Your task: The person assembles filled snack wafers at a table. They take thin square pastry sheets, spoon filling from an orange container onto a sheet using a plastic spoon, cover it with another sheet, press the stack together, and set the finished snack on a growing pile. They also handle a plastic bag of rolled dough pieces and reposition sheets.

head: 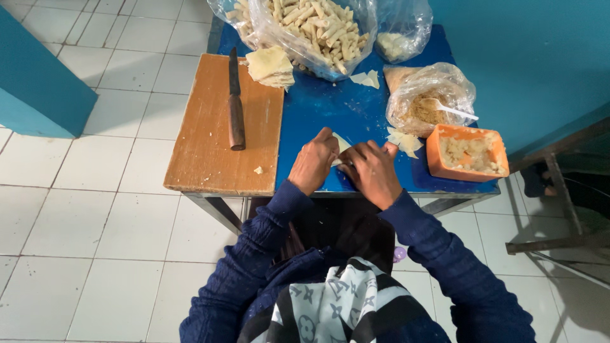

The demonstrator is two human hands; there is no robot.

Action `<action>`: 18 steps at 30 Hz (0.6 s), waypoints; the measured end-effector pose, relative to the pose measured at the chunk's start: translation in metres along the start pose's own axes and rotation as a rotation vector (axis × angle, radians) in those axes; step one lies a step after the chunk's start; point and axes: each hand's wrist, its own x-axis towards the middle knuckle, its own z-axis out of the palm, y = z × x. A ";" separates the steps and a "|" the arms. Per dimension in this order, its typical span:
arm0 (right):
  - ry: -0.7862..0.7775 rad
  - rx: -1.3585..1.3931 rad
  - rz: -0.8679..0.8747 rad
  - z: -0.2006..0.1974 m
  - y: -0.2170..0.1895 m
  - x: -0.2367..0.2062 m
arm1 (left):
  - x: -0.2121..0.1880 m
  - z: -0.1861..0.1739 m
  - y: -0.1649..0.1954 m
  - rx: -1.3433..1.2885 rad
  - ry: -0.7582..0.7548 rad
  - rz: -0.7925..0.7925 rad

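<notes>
Nearest the lens we see our own dark blue sleeves (pixel 438 254) and a patterned black-and-white scarf (pixel 330 305) at the bottom edge. Both forearms reach up to the near edge of the blue table (pixel 330 108).

Left hand (pixel 313 163) and right hand (pixel 372 171) sit side by side, nearly touching, over a pale pastry sheet (pixel 343 143). Fingers of both curl in and pinch the sheet between them; only one folded corner shows past the left knuckles, the rest is hidden under the hands. We can't tell whether filling is inside. Sheet lies on the table, near the front edge, roughly centre.

Just right of the right hand: a small loose pile of pastry scraps (pixel 405 141), and beyond it an orange tub (pixel 467 154) with pale crumbly filling, at the table's right front corner. Behind the tub, a clear bag (pixel 429 98) of shredded filling with a white spoon (pixel 454 111) sticking out.

Far edge of table: a large clear bag of rolled pastries (pixel 311 28), packed full, and a smaller bag (pixel 400 32) to its right holding a little pale stuff. Two cut triangles (pixel 366 79) lie on the blue surface in front of the big bag.

Left side: a wooden cutting board (pixel 203 140) overhangs the table edge. On it a knife (pixel 236 101) with a wooden handle, blade pointing away from us, and a stack of sheets (pixel 271 67) at the board's far right corner. One crumb (pixel 258 170) near the board's front.

Floor is white tile (pixel 76 209); teal wall (pixel 527 57) on the right.
</notes>
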 end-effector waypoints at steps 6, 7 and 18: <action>-0.067 0.096 0.122 0.000 0.007 0.007 | 0.002 -0.002 0.000 0.007 -0.004 0.024; -0.066 0.072 0.152 0.002 0.004 0.008 | 0.003 -0.002 0.000 0.014 -0.008 0.019; -0.036 -0.019 0.033 -0.011 -0.005 -0.001 | 0.003 -0.001 -0.002 0.001 -0.005 0.002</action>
